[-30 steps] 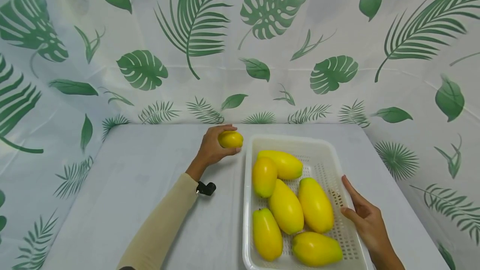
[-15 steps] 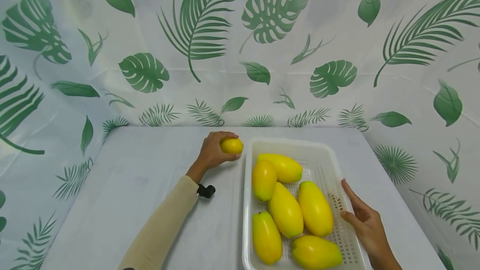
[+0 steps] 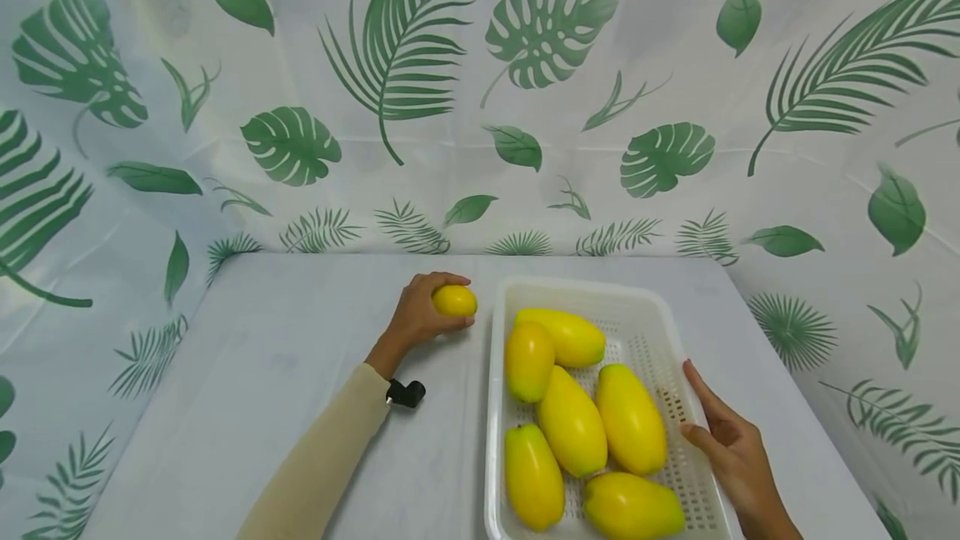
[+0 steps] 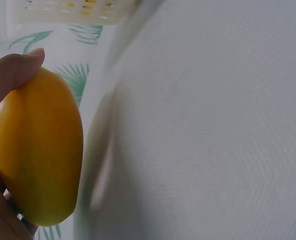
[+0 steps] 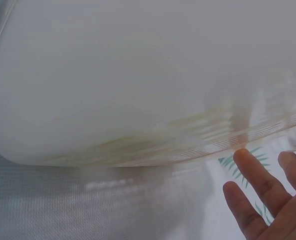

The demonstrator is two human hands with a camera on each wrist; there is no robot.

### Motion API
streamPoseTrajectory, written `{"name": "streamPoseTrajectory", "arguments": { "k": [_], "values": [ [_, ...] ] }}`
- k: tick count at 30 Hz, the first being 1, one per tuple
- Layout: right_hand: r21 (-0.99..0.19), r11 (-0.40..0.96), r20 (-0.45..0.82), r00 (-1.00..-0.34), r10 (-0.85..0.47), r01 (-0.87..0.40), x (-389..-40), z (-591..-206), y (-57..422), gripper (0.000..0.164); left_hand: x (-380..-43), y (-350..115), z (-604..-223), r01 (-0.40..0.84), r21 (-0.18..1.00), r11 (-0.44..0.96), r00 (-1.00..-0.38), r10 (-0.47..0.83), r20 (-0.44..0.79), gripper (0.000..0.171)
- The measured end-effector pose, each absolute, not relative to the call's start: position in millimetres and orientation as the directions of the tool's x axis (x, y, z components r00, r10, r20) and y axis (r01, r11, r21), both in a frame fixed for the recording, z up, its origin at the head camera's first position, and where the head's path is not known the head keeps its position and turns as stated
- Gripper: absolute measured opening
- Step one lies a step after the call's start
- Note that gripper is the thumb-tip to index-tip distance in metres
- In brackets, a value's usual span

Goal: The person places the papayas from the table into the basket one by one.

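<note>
My left hand point(image 3: 420, 311) grips a yellow papaya point(image 3: 454, 301) near the back of the table, just left of the basket. In the left wrist view this papaya point(image 4: 42, 150) stands out large, thumb at its top end and fingers behind it, a shadow on the cloth beside it. The white plastic basket point(image 3: 495, 407) holds several more yellow papayas point(image 3: 572, 419) with greenish ends. On its right side my right hand point(image 3: 738, 448) holds the rim, thumb over the edge. The right wrist view has fingertips point(image 5: 242, 154) at the basket's outer wall point(image 5: 112, 90).
A white cloth covers the table point(image 3: 285, 373). Behind it and at both sides hangs a white curtain point(image 3: 442, 182) printed with green leaves. A black wrist camera point(image 3: 407, 393) sits on the left wrist.
My left hand has shifted slightly left and nearer with the papaya in its grip. The head view has tilted a little. Right hand and basket stay as they were.
</note>
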State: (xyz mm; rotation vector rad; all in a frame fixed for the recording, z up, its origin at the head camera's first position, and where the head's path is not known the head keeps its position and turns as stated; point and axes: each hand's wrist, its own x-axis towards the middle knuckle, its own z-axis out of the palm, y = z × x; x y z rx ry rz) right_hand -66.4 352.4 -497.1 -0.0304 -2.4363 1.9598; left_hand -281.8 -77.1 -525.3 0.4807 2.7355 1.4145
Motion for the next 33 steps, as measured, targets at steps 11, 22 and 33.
{"name": "streamPoseTrajectory", "arguments": {
  "k": [11, 22, 33],
  "values": [
    [-0.981, 0.192, 0.023, -0.999, 0.025, -0.018, -66.9, -497.9, 353.6, 0.067, -276.9, -83.7, -507.6, 0.278, 0.838, 0.470, -0.949, 0.269, 0.164, 0.061],
    [-0.977, 0.210, 0.028, -0.999, 0.027, -0.022, -68.0, -498.4, 353.0, 0.066, -272.6, -75.8, -487.3, 0.312, 0.840, 0.444, -0.938, 0.284, 0.199, 0.058],
    [-0.975, 0.220, 0.029, -0.999, 0.022, -0.024, -67.9, -498.4, 352.4, 0.066, -267.6, -64.6, -469.2, 0.395, 0.832, 0.389, -0.906, 0.318, 0.281, 0.058]
  ]
}}
